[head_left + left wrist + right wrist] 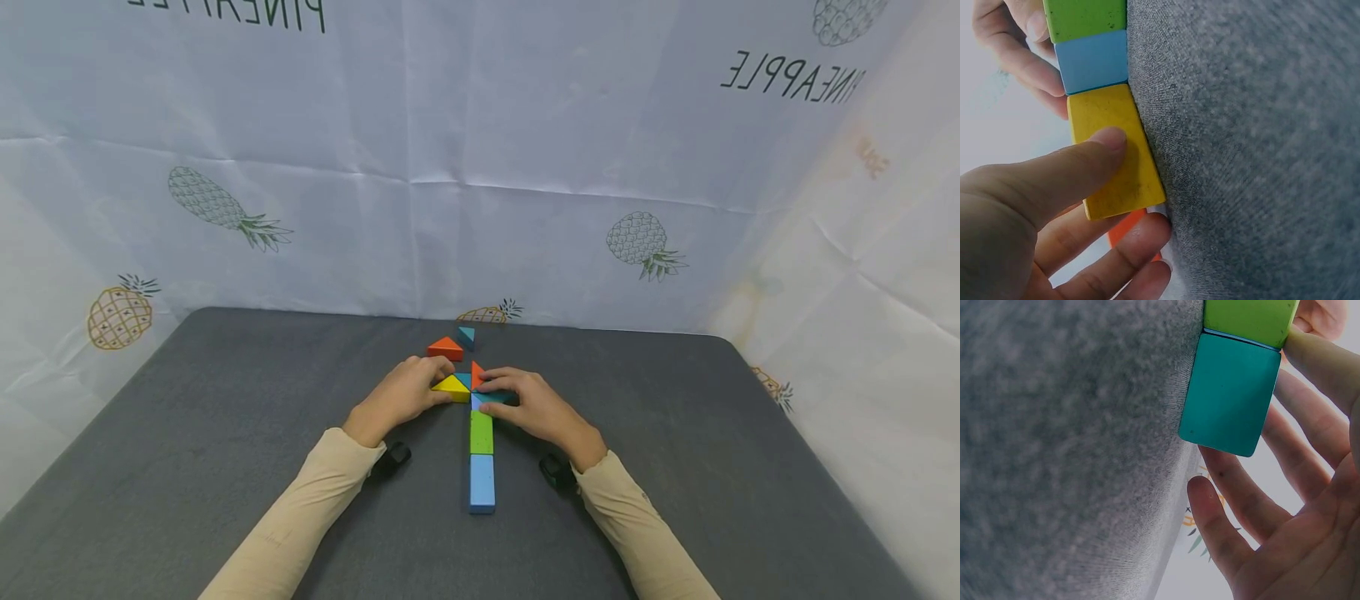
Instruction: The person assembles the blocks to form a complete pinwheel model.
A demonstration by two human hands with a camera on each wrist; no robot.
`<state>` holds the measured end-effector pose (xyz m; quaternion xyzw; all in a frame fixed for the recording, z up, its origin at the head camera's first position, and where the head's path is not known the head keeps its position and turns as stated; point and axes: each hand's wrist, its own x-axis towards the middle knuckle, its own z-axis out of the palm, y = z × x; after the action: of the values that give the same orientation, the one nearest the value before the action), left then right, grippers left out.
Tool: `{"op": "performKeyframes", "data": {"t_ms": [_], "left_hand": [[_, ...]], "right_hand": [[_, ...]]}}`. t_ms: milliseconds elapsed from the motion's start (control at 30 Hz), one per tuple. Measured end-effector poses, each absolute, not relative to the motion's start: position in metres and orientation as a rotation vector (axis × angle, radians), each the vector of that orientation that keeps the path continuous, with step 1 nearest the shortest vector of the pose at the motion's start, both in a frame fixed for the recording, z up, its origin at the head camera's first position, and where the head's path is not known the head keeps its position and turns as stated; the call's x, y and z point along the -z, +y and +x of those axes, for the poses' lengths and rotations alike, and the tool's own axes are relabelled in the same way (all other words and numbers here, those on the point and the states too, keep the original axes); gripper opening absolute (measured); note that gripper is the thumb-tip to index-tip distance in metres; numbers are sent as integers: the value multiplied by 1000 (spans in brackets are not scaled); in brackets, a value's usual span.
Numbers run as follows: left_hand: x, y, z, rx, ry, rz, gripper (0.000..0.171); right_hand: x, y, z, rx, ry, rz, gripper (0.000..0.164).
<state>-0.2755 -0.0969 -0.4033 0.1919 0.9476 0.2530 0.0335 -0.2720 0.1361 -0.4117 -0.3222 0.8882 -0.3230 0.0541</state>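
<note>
In the head view my left hand [401, 390] pinches a yellow triangular block [453, 388]; the left wrist view shows its thumb flat on the yellow face, with the other fingers curled behind. My right hand [536, 404] has thumb and fingers around a teal triangular block [497, 398], its fingertips also close by an upright-pointing red triangular block [477, 377]. Between the hands lie a small blue triangular block [463, 380] and a light blue triangular block [476, 402]. Toward me, a green block [482, 432] and a blue block [482, 483] continue in a straight column.
Beyond the hands, an orange-red triangular block [446, 348] and a small teal triangular block [467, 337] lie on the dark grey table [247, 400]. A white pineapple-print cloth [495, 108] hangs behind the table's far edge.
</note>
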Motion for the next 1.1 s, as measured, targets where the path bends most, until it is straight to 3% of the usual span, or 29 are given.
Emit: {"op": "performKeyframes", "data": {"t_ms": [1100], "left_hand": [[389,-107,-277,-834,2843,599,42]], "right_hand": [[414,138,-273,968,2701,-995,36]]}}
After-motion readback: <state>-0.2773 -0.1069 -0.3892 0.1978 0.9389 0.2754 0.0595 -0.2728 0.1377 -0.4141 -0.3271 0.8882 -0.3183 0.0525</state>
